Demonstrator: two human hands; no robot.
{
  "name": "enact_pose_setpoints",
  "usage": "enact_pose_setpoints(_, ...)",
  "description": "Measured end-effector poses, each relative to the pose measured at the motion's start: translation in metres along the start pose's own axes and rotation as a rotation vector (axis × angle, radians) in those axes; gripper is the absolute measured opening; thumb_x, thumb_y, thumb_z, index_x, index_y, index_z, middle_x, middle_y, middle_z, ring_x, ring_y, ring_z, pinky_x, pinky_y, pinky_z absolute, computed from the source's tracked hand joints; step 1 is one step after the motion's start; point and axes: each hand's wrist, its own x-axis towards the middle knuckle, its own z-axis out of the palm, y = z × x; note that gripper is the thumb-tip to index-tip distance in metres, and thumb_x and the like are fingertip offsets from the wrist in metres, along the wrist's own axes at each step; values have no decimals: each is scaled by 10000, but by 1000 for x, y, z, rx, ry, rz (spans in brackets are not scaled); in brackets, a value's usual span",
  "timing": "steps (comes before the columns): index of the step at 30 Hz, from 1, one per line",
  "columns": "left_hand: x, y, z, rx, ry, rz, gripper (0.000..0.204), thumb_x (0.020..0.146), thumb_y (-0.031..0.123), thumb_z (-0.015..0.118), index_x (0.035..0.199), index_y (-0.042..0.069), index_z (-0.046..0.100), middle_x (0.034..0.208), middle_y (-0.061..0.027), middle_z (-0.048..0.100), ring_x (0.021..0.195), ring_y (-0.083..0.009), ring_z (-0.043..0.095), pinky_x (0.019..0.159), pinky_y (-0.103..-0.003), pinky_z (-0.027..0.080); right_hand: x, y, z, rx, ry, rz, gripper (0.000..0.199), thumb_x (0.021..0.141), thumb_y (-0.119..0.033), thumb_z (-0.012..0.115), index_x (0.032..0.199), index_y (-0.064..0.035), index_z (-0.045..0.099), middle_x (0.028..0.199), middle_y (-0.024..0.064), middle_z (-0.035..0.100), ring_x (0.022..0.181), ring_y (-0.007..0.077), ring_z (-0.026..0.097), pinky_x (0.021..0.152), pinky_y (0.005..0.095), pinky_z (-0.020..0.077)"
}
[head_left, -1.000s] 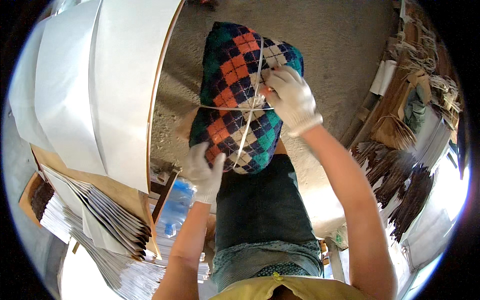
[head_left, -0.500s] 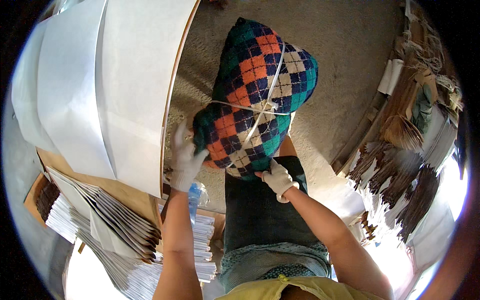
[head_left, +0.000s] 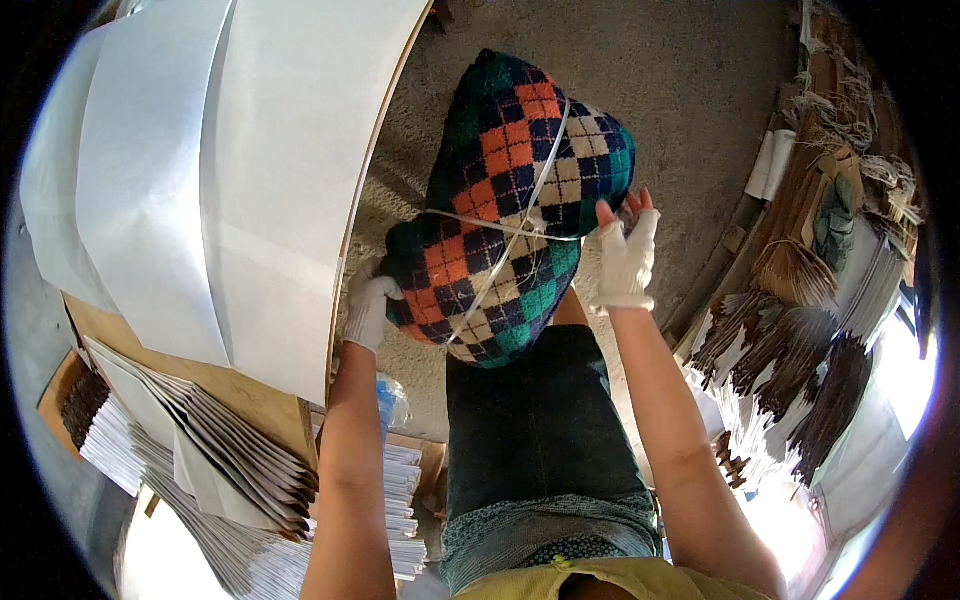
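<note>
Fingers of right hand (head_left: 627, 258) parted, beside bundle (head_left: 505, 195); left hand (head_left: 368, 306) at bundle's lower left corner, grip cannot be told from here. Bundle, tied crosswise, sits before dark skirt (head_left: 540, 420).

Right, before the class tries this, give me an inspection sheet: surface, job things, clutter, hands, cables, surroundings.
Surface: rough floor; what supports the bundle is hidden.
Job things: argyle bundle, tied with white straps that cross on top.
Clutter: blue plastic thing, partly behind the left forearm.
Hands: both gloved; left hand at the bundle's left edge, grip unclear; right hand open at its right edge.
Cables: nothing seen.
Surroundings: white sheets left; dark-edged stacks right.
</note>
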Motion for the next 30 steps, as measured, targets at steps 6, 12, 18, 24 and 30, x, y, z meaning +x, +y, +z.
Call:
enact_pose_setpoints(6,-2,6,14,368,213,291,696,828,161,661,1483,2,489,1393,-241,600,1282,-382,581,1085,-424,458,51,105,7,270,-485,263,1016,869,-626,755,1566,11,377,1548,170,487,1393,314,490,1172,424,397)
enact_pose_setpoints(12,-15,107,65,1,-72,297,963,946,743,517,1535,-18,466,1569,-251,484,1470,-387,449,1220,-461,335,19,20,17,720,-570,632,1140,815,-674,784,1617,-11,318,1659,151,368,1494,319,400,1251,447,338)
enact_pose_setpoints(18,-18,124,91,231,-126,316,1081,906,856,420,1467,-61,539,1474,-310,556,1402,-445,510,1176,-455,373,20,42,-5,782,-358,592,863,934,-622,688,1533,-35,488,1563,121,519,1412,296,508,1184,445,425)
enact_pose_setpoints(24,-16,132,119,123,19,426,944,989,771,360,1420,-39,582,1425,-326,580,1355,-471,536,1121,-465,430,46,34,-20,270,-232,540,950,982,-758,468,1617,-59,363,1581,165,489,1404,278,508,1166,386,407)
enact_pose_setpoints(30,-50,109,96,507,387,885,639,1067,507,505,1468,9,505,1433,-271,553,1319,-442,539,1114,-569,397,29,-6,-26,-392,18,53,781,943,-524,684,1516,-38,472,1519,190,526,1403,363,498,1163,466,419)
